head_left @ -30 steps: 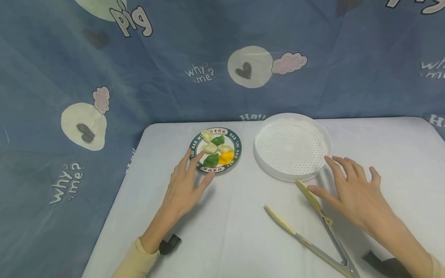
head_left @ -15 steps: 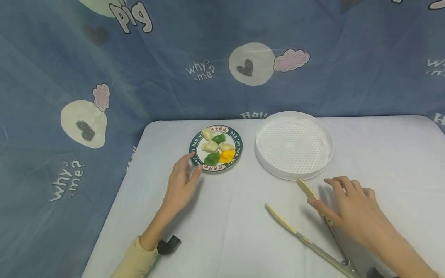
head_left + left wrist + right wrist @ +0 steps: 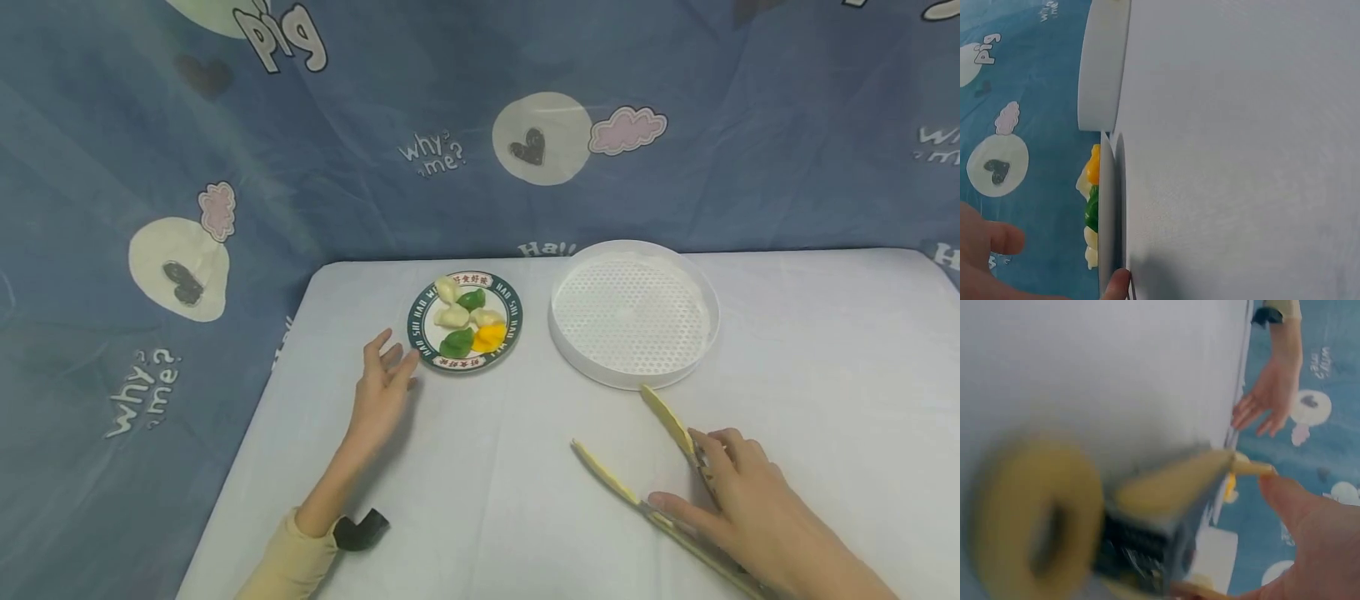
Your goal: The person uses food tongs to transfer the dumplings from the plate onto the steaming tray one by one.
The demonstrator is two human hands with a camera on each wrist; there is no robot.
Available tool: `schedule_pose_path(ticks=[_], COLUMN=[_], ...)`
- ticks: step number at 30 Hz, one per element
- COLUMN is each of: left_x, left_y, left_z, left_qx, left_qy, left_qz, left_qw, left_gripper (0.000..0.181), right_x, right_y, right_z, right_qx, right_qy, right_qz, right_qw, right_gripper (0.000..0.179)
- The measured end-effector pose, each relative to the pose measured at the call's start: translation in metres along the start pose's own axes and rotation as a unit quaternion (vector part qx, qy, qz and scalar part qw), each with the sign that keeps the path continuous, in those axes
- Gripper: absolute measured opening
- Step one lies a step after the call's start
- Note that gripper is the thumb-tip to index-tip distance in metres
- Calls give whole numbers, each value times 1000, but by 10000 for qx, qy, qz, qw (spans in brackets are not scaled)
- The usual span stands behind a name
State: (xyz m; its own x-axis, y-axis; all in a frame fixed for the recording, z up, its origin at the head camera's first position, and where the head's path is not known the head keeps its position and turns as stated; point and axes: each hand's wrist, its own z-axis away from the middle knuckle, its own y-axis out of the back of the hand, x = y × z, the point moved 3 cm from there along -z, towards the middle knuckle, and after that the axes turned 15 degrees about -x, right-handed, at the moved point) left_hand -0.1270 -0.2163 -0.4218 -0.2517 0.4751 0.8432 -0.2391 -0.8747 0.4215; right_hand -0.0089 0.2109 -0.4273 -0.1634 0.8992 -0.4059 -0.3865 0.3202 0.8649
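My right hand (image 3: 757, 508) is spread over a pair of metal tongs (image 3: 693, 546) with yellow ends, lying splayed on the table. Its thumb reaches across one arm; the index finger is beside the other. The right wrist view shows the tongs (image 3: 1172, 487) close up and blurred. At the left, my left hand (image 3: 381, 400) is beside a round plate (image 3: 417, 337) with a green lettered rim, fingers loosely bent and holding nothing. Whether a fingertip touches the rim cannot be told. Several dumplings lie on the plate, among them a yellow dumpling (image 3: 489, 337) and a green dumpling (image 3: 457, 342).
To the right of the plate is a round white tray (image 3: 558, 333) with a perforated base and raised rim. One tong tip lies near its front edge. A white cloth covers the table (image 3: 510, 508). Behind stands a blue printed curtain (image 3: 360, 150).
My right hand has moved from beside the white tray down toward me, onto the tongs. My left hand has drawn back from over the plate to its near-left edge. Plate and tongs stay put.
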Motion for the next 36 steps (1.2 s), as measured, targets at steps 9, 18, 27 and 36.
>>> schedule_pose_path(ticks=[9, 18, 27, 36], left_x=[-4, -2, 1, -1], left_y=[0, -2, -3, -3], left_z=[-3, -2, 0, -2], left_qx=[-57, -42, -62, -39], left_qy=[83, 63, 13, 22], left_qz=[198, 97, 52, 33], left_qw=[9998, 9999, 10000, 10000], left_gripper=[71, 72, 71, 71], right_x=[-10, -16, -21, -17], right_y=[-18, -23, -28, -21], right_z=[9, 8, 7, 11], right_qx=[183, 578, 529, 1165], right_qy=[129, 413, 215, 600], right_qz=[-272, 338, 1282, 908], right_qw=[9994, 9969, 9901, 9872], right_gripper=[111, 98, 100, 114])
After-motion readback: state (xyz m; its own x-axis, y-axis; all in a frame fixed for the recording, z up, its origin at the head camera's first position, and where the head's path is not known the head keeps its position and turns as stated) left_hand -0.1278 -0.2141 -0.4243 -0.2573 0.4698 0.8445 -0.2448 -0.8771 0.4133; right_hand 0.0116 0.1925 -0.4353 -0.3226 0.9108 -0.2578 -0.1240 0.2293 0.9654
